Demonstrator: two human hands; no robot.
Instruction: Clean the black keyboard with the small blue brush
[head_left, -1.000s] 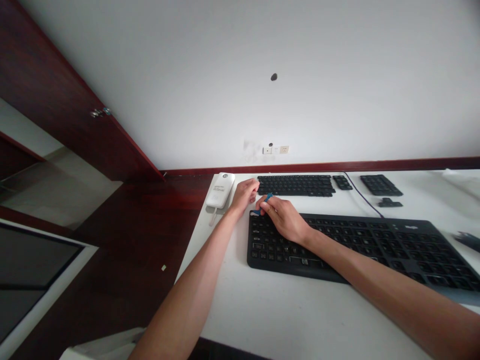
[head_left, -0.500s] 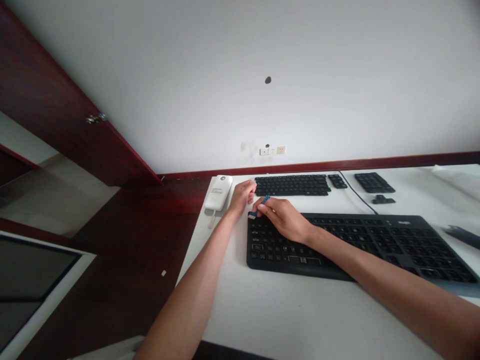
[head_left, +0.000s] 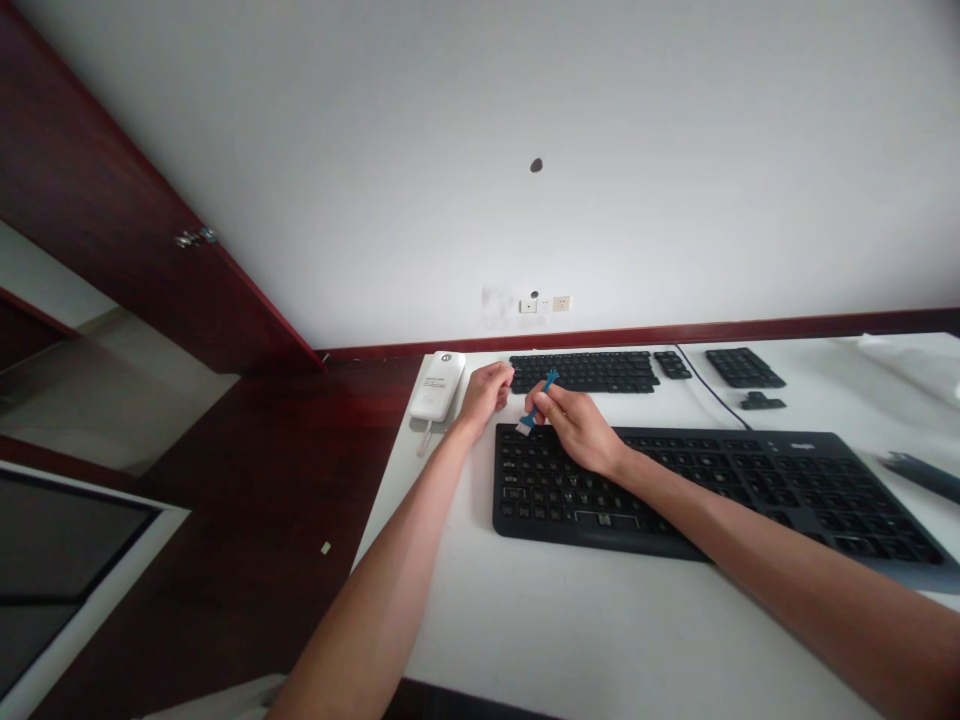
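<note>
A small blue brush (head_left: 530, 417) with pale bristles is pinched in my right hand (head_left: 581, 428). Its bristle end points down at the upper left corner of a black keyboard (head_left: 570, 542), whose keycaps are off, with bare key sockets showing. Just left of the brush, my left hand (head_left: 486, 397) rests on the white desk (head_left: 525, 620) as a loose fist, and nothing shows in it. Behind both hands lie the removed black keycaps, laid out in a large block (head_left: 592, 370), a small block (head_left: 673, 365) and a number pad block (head_left: 744, 368).
A white handheld device (head_left: 438, 386) with a strap lies at the desk's left edge. A loose group of arrow keycaps (head_left: 763, 400), a cable (head_left: 712, 388), a dark strip (head_left: 926, 472) and white crumpled material (head_left: 915, 365) are toward the right. A wall stands behind the desk.
My right hand has shifted slightly right with the brush, moving it off the keyboard's left corner, and more of the brush shows. My left hand stays in place.
</note>
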